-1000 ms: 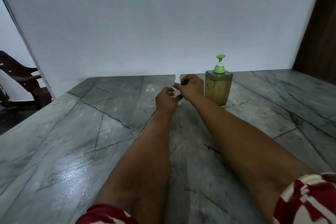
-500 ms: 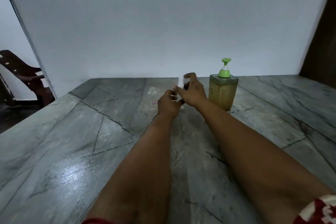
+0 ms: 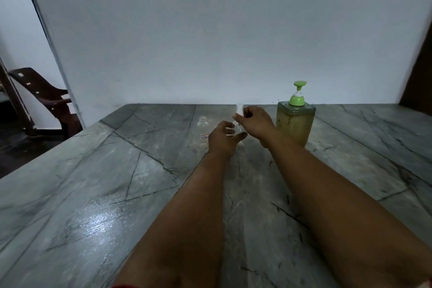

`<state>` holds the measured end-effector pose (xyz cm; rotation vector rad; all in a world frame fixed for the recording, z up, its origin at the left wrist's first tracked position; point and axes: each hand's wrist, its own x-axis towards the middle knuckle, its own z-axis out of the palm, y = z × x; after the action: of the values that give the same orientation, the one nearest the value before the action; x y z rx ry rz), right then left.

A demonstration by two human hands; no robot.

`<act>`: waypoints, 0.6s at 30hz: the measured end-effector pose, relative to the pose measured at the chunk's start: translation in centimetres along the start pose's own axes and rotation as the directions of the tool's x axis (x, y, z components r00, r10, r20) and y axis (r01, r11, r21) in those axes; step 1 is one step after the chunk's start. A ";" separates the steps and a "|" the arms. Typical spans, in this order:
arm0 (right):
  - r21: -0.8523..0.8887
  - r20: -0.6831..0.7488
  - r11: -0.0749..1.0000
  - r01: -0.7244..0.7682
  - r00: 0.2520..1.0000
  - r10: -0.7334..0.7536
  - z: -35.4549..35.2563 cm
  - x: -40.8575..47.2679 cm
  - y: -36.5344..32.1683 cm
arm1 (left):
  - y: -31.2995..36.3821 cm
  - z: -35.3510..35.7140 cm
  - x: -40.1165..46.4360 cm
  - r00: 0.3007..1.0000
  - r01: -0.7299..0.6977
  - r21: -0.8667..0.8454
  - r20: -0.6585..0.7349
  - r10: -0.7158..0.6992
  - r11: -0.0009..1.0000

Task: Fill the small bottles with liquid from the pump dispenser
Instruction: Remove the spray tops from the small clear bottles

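Grey veined stone is making up the tabletop (image 3: 98,194), running back to a pale wall, with a dark wooden chair (image 3: 44,98) showing far off to the left of both hands. Beside the right hand (image 3: 256,124), just to its right, the pump dispenser (image 3: 295,121) is standing upright, amber liquid reaching nearly to its shoulder. The right fingers (image 3: 243,116) are pinching a small white cap (image 3: 240,110) above a clear small bottle (image 3: 237,127), which is mostly hidden between the hands. The left hand (image 3: 222,139) is curling around that bottle's lower part, though how firmly it is gripping I cannot tell. A second small bottle (image 3: 202,127), open-necked and seemingly empty, is standing just left of the left fingers (image 3: 230,131). Both bottles are looking light and narrow-based, so a nudge from the left knuckles is likely to topple the free 1. A loosely held cap could be slipping and rolling off across the stone. The right wrist is sitting close to the dispenser and may be bumping it.
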<state>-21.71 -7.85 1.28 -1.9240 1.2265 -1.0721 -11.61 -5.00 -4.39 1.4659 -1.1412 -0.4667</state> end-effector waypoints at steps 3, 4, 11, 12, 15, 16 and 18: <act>0.007 -0.081 1.000 0.008 0.997 -0.008 0.2 -0.2 0.3 | 0.0 0.0 -0.1 1.000 -0.012 0.021 -0.009 0.012 1.000; 0.003 -0.101 1.000 0.009 0.995 -0.008 0.2 -0.2 0.3 | 0.1 -0.1 -0.1 1.000 -0.017 0.031 -0.011 0.017 0.999; -0.057 -0.075 0.998 0.008 0.997 -0.013 0.5 0.2 0.2 | 0.1 0.2 -0.3 0.998 -0.042 0.057 -0.037 0.045 0.997; -0.016 -0.063 1.000 -0.003 0.998 0.002 0.4 0.3 0.3 | 0.1 0.3 -0.3 0.998 -0.044 0.063 -0.041 0.047 0.997; 0.112 -0.014 0.993 -0.026 1.000 0.028 0.3 0.4 0.3 | -0.1 0.4 -0.2 0.997 -0.054 0.067 -0.055 0.058 0.996; 0.138 -0.004 0.990 -0.028 1.000 0.029 0.4 0.3 0.3 | -0.1 0.3 -0.2 0.996 -0.057 0.061 -0.058 0.060 0.997; 0.159 -0.013 0.987 -0.023 1.000 0.025 0.5 0.2 0.3 | -0.2 0.4 -0.2 0.996 -0.067 0.062 -0.053 0.070 0.996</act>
<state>-21.32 -8.13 0.83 -1.7793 1.1340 -1.1380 -11.91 -5.10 -4.71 1.4779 -1.1665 -0.3453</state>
